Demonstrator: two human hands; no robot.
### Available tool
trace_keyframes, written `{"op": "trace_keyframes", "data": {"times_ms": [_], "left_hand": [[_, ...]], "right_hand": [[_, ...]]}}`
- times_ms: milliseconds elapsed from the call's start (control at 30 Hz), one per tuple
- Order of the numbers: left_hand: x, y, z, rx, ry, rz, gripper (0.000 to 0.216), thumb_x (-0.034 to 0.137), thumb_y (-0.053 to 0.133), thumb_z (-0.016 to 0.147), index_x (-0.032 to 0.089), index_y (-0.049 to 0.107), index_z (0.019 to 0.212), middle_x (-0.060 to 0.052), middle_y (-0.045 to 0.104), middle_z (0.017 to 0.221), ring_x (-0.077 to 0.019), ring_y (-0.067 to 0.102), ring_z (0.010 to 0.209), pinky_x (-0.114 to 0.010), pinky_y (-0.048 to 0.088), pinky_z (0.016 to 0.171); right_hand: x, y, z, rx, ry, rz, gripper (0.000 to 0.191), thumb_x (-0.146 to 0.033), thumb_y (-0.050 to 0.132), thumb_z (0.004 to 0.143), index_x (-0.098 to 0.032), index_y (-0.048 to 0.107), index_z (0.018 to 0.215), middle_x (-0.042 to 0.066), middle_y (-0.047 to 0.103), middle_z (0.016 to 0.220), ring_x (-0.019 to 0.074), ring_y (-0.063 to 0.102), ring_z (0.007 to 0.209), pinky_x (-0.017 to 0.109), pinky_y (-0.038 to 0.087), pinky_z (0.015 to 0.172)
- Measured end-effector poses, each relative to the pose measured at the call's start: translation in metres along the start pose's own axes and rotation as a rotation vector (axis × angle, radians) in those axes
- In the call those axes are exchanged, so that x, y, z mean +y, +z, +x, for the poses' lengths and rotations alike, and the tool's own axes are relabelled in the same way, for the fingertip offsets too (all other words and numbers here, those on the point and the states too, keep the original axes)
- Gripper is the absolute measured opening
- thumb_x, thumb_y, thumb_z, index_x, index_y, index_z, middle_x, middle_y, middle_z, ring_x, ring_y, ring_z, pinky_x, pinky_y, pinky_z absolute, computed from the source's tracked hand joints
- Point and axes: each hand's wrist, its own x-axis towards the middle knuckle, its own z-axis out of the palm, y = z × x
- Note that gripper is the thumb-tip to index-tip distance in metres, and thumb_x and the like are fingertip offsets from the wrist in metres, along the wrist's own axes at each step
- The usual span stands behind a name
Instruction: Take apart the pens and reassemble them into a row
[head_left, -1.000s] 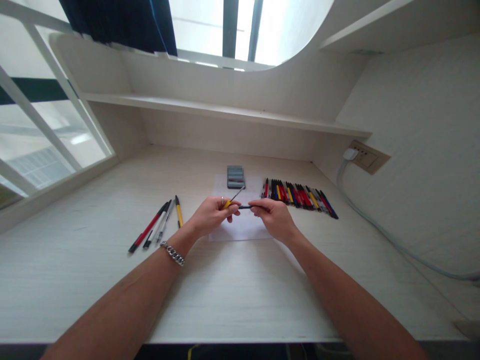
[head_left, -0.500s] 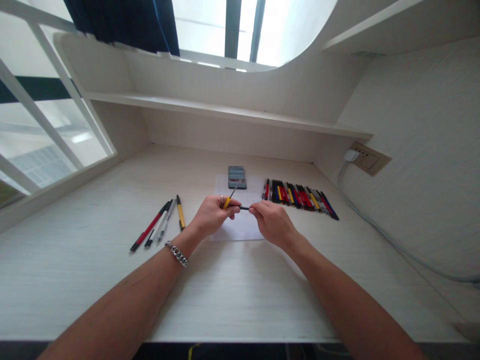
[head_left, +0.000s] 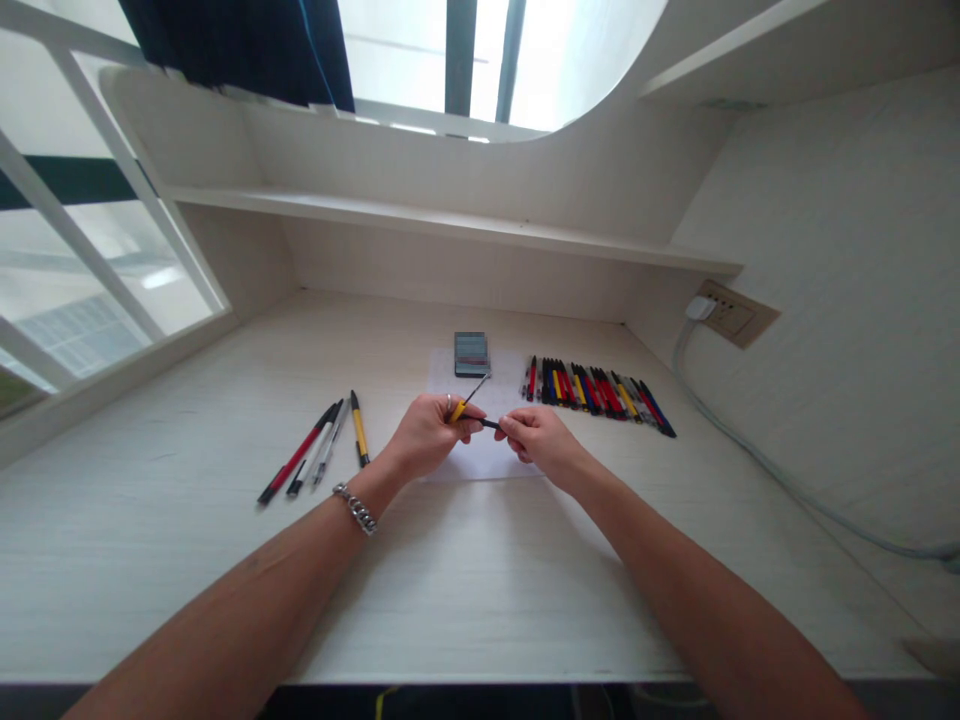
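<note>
My left hand (head_left: 427,434) is closed, with a yellow pen piece (head_left: 457,411) between its fingers; a thin stick like a refill (head_left: 478,388) juts up from it. The same hand also grips one end of a slim black pen part (head_left: 490,424). Pinching the other end of that part is my right hand (head_left: 545,440), fingers closed. Both hands are over a white sheet of paper (head_left: 480,467) on the desk. What the left palm covers is hidden.
Left of the hands lie a red pen (head_left: 298,455), white and clear pens (head_left: 330,445) and a yellow pen (head_left: 360,428). A row of many-coloured pens (head_left: 600,392) is at right. A dark box-like object (head_left: 471,354) lies behind; a cable (head_left: 757,462) runs down the right wall.
My right hand has turned and lowered slightly, the black pen part now tilting down to the right. The yellow piece and its thin stick lean further to the right.
</note>
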Motion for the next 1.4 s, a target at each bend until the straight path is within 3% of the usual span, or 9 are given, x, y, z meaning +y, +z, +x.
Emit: {"op": "trace_keyframes", "data": {"times_ms": [100, 233, 400, 767, 1000, 1133, 1400], "left_hand": [[0.000, 0.000, 0.000, 0.000, -0.007, -0.020, 0.014, 0.020, 0.068, 0.069, 0.013, 0.071, 0.081, -0.001, 0.063, 0.058, -0.0108, 0.055, 0.053, -0.023, 0.043, 0.053], [0.002, -0.001, 0.000, -0.002, -0.032, -0.060, 0.016, 0.021, 0.068, 0.069, 0.012, 0.070, 0.081, -0.002, 0.064, 0.059, -0.0110, 0.056, 0.053, -0.023, 0.044, 0.054], [0.003, 0.002, -0.001, -0.016, -0.031, -0.094, 0.015, 0.021, 0.068, 0.068, 0.012, 0.070, 0.080, -0.001, 0.063, 0.057, -0.0105, 0.055, 0.053, -0.023, 0.043, 0.054], [0.008, 0.008, -0.002, -0.059, -0.006, -0.055, 0.016, 0.023, 0.068, 0.070, 0.013, 0.070, 0.083, 0.000, 0.063, 0.059, -0.0107, 0.055, 0.055, -0.023, 0.044, 0.055], [0.005, -0.002, 0.001, -0.032, -0.012, -0.090, 0.025, 0.029, 0.069, 0.070, 0.012, 0.069, 0.089, -0.002, 0.065, 0.064, -0.0121, 0.058, 0.058, -0.025, 0.045, 0.059], [0.004, -0.007, 0.002, 0.000, -0.032, -0.074, 0.025, 0.028, 0.068, 0.070, 0.012, 0.069, 0.089, -0.003, 0.067, 0.064, -0.0125, 0.059, 0.058, -0.024, 0.045, 0.058], [0.005, -0.001, 0.001, 0.034, -0.053, -0.070, 0.019, 0.024, 0.070, 0.068, 0.011, 0.069, 0.083, -0.002, 0.066, 0.060, -0.0118, 0.058, 0.056, -0.023, 0.044, 0.056]], "right_hand": [[-0.003, 0.003, -0.003, 0.069, -0.058, -0.110, 0.025, -0.029, 0.050, 0.083, -0.015, 0.065, 0.069, -0.002, 0.051, 0.051, 0.0097, 0.042, 0.048, 0.023, 0.031, 0.049], [-0.009, 0.005, -0.010, 0.227, -0.274, -0.382, 0.018, -0.021, 0.051, 0.084, -0.018, 0.066, 0.075, 0.002, 0.063, 0.066, 0.0133, 0.053, 0.061, 0.025, 0.036, 0.059], [-0.009, 0.009, -0.015, 0.266, -0.463, -0.565, 0.020, -0.020, 0.047, 0.088, -0.017, 0.065, 0.080, 0.008, 0.065, 0.078, 0.0174, 0.057, 0.074, 0.027, 0.039, 0.069], [-0.013, 0.002, -0.011, 0.116, -0.229, -0.273, 0.021, -0.025, 0.052, 0.085, -0.018, 0.068, 0.072, 0.001, 0.063, 0.062, 0.0111, 0.054, 0.056, 0.022, 0.038, 0.055], [-0.002, -0.006, -0.004, 0.114, -0.225, -0.090, 0.020, -0.024, 0.057, 0.080, -0.019, 0.070, 0.095, 0.003, 0.068, 0.076, 0.0130, 0.059, 0.065, 0.024, 0.045, 0.061], [0.000, -0.008, -0.004, 0.150, -0.240, -0.139, 0.022, -0.024, 0.057, 0.082, -0.020, 0.069, 0.100, 0.004, 0.070, 0.082, 0.0148, 0.062, 0.069, 0.026, 0.046, 0.065], [-0.002, -0.005, -0.008, 0.267, -0.379, -0.468, 0.017, -0.022, 0.052, 0.086, -0.019, 0.068, 0.085, 0.004, 0.069, 0.076, 0.0149, 0.061, 0.068, 0.025, 0.042, 0.066]]}}
